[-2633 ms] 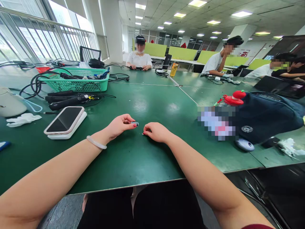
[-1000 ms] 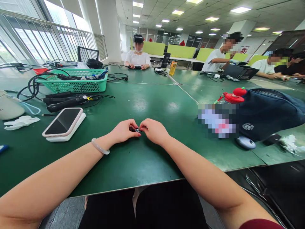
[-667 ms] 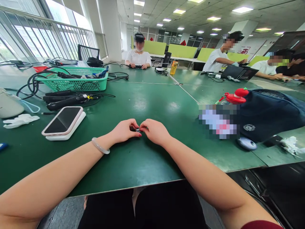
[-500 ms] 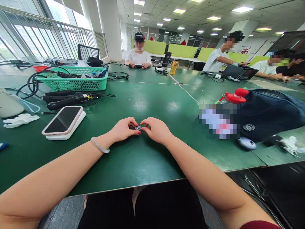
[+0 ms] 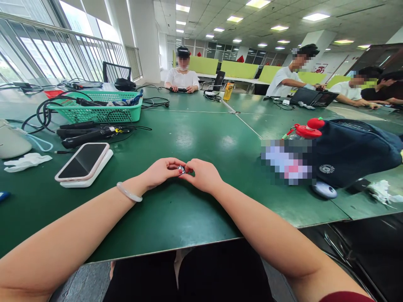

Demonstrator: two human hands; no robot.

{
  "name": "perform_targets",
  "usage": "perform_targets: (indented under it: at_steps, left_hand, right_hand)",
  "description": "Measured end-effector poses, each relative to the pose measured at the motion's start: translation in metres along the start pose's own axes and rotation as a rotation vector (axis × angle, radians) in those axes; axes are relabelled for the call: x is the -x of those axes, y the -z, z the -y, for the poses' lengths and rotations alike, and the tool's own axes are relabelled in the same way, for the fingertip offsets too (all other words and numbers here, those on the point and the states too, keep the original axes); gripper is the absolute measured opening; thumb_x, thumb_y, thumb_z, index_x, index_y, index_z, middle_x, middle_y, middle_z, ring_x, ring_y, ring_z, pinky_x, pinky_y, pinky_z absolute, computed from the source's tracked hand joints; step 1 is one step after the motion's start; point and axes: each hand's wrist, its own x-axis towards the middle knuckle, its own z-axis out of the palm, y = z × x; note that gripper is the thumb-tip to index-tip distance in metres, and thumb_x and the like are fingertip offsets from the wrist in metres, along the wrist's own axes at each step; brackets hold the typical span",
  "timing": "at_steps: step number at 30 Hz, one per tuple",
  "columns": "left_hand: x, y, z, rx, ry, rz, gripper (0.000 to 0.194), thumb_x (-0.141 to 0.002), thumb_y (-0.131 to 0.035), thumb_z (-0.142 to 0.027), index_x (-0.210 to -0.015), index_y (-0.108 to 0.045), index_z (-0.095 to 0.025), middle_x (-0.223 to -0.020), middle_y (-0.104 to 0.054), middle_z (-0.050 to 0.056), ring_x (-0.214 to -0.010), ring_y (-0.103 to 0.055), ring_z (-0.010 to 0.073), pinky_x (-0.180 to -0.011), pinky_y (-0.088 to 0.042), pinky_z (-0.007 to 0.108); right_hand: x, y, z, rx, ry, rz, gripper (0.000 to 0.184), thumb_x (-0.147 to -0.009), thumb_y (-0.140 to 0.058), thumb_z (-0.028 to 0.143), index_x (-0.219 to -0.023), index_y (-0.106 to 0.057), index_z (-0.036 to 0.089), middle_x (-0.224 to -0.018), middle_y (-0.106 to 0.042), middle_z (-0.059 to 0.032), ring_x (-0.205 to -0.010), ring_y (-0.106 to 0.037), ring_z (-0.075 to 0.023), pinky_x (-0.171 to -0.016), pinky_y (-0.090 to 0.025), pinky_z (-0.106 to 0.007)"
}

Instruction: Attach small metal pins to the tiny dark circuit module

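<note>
A tiny black-and-white patterned object (image 5: pixel 181 169) sits between my two hands over the green table (image 5: pixel 176 218), too small to name its kind. My left hand (image 5: pixel 162 173), with a pale bangle (image 5: pixel 129 192) on its wrist, pinches it between thumb and fingers. From the other side my right hand (image 5: pixel 204 174) closes thumb and fingertips at the object's right edge. The fingers cover part of it.
A phone (image 5: pixel 84 161) rests on a white box (image 5: pixel 91 180) at left, with black cables and a green basket (image 5: pixel 97 111) behind. A dark blue bag (image 5: pixel 355 151) and a mouse (image 5: pixel 325 190) lie at right. Several people sit farther back.
My right hand has shifted slightly left, so its fingertips now meet those of my left hand at the small object. The object looks a little turned.
</note>
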Motion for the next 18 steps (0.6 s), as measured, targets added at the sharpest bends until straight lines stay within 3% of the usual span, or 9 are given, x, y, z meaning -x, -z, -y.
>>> perform_targets:
  at_steps: [4, 7, 10, 14, 18]
  left_hand:
    - [0.000, 0.001, 0.004, 0.034, 0.041, 0.035, 0.033, -0.065, -0.068, -0.025, -0.095, -0.061, -0.014, -0.083, -0.068, 0.004, -0.073, -0.062, 0.0125, -0.077, -0.046, 0.030]
    - [-0.002, 0.004, 0.008, -0.085, 0.018, 0.023, 0.031, -0.068, -0.064, -0.026, -0.096, -0.060, -0.015, -0.084, -0.068, 0.004, -0.073, -0.062, 0.0135, -0.076, -0.047, 0.031]
    - [-0.002, 0.016, 0.007, -0.433, -0.044, -0.089, 0.028, -0.071, -0.058, -0.029, -0.096, -0.061, -0.016, -0.090, -0.068, 0.005, -0.079, -0.062, 0.0170, -0.076, -0.047, 0.032]
    - [-0.001, 0.050, 0.004, -1.051, -0.045, -0.385, 0.027, -0.077, -0.047, -0.027, -0.097, -0.063, -0.020, -0.088, -0.068, 0.005, -0.078, -0.062, 0.0204, -0.076, -0.046, 0.032]
    - [0.004, 0.096, 0.009, -1.397, 0.168, -0.530, 0.030, -0.074, -0.045, -0.018, -0.096, -0.064, -0.017, -0.093, -0.067, 0.011, -0.084, -0.062, 0.0260, -0.075, -0.044, 0.033]
  right_hand:
    - [-0.002, -0.004, 0.003, 0.047, 0.024, 0.028, 0.030, -0.080, -0.055, 0.048, -0.075, -0.058, 0.018, -0.077, -0.057, 0.0001, -0.067, -0.051, -0.0098, -0.059, -0.031, -0.023]
    - [-0.004, -0.005, 0.002, -0.008, 0.039, 0.036, 0.025, -0.079, -0.058, 0.045, -0.076, -0.060, 0.019, -0.078, -0.057, 0.0006, -0.067, -0.050, -0.0091, -0.060, -0.031, -0.022]
    - [-0.005, -0.003, -0.004, -0.124, 0.006, 0.043, 0.023, -0.079, -0.059, 0.042, -0.077, -0.062, 0.020, -0.073, -0.057, 0.0015, -0.065, -0.048, -0.0087, -0.059, -0.031, -0.021]
    - [-0.006, 0.002, -0.019, -0.284, -0.094, 0.034, 0.025, -0.081, -0.054, 0.041, -0.072, -0.063, 0.019, -0.064, -0.056, 0.0026, -0.060, -0.045, -0.0083, -0.056, -0.031, -0.020]
    - [-0.006, 0.006, -0.032, -0.365, -0.191, -0.035, 0.034, -0.083, -0.046, 0.045, -0.071, -0.062, 0.017, -0.059, -0.052, 0.0025, -0.056, -0.042, -0.0088, -0.055, -0.030, -0.021]
